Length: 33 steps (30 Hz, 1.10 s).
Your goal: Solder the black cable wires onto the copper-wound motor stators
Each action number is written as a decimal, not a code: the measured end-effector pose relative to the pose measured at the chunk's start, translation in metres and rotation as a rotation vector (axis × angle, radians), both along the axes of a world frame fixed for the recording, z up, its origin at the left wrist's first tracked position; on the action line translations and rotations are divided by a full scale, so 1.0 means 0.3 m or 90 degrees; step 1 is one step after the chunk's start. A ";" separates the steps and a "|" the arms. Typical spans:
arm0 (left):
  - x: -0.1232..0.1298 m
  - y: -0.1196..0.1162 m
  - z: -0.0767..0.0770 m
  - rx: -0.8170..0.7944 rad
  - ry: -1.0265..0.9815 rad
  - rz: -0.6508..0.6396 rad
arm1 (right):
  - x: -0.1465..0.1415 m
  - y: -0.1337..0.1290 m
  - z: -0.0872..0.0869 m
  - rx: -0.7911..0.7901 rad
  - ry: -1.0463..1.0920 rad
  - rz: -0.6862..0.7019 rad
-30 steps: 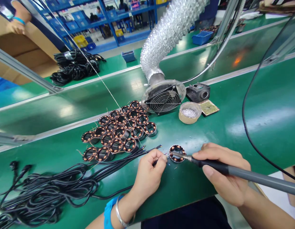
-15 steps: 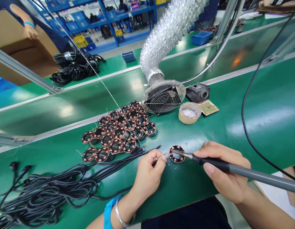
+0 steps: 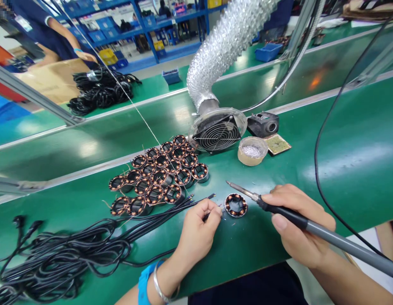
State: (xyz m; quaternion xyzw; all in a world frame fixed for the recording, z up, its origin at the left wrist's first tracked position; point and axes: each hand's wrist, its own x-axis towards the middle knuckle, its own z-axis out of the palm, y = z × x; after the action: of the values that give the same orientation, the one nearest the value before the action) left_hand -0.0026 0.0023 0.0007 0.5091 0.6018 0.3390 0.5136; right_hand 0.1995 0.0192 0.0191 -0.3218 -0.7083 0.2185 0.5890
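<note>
My right hand (image 3: 300,226) grips a soldering iron (image 3: 287,217) by its dark handle. The iron's tip points left, raised above and apart from a round motor stator (image 3: 236,205) with copper windings, which lies on the green bench. Just left of that stator, my left hand (image 3: 203,226) is closed in a pinch on the end of a black power cord (image 3: 163,255), and thin wire ends show at the fingertips beside the stator's rim. Whether a wire touches the stator I cannot tell. More black cords (image 3: 59,254) lie in a loose bundle to the left.
Several stators (image 3: 155,194) stand grouped behind my left hand. A fume extractor fan (image 3: 218,133) with a foil duct, a tub of silvery bits (image 3: 253,151), a sponge tray (image 3: 278,144) and an iron stand (image 3: 264,123) line the back. Across the bench, a co-worker's hand (image 3: 85,56) is near a cardboard box (image 3: 50,80).
The soldering iron's tip has lifted off the stator, up and back from it. My left hand stays put. At the back left, the co-worker and the cardboard box have shifted.
</note>
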 end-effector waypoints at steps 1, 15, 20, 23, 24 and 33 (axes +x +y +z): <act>-0.001 0.001 0.000 -0.003 0.001 -0.003 | -0.003 0.000 0.002 0.005 0.000 -0.001; -0.064 0.002 -0.022 0.015 0.011 -0.089 | -0.075 0.144 -0.078 0.006 -0.289 0.223; -0.071 0.021 -0.016 -0.067 -0.072 -0.111 | -0.102 0.168 -0.101 0.035 -0.277 0.234; -0.073 0.033 -0.014 -0.156 -0.150 -0.103 | -0.117 0.156 -0.118 0.046 -0.266 0.175; -0.074 0.037 -0.014 -0.183 -0.171 -0.099 | -0.120 0.151 -0.123 0.046 -0.271 0.162; -0.086 0.041 -0.017 -0.261 -0.230 -0.100 | -0.125 0.134 -0.134 0.029 -0.289 0.138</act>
State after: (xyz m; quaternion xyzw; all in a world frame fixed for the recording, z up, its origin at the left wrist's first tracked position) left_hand -0.0284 0.0145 -0.0044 0.3706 0.5153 0.2547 0.7295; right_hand 0.1621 0.0594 -0.0212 -0.2715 -0.8576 0.1865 0.3950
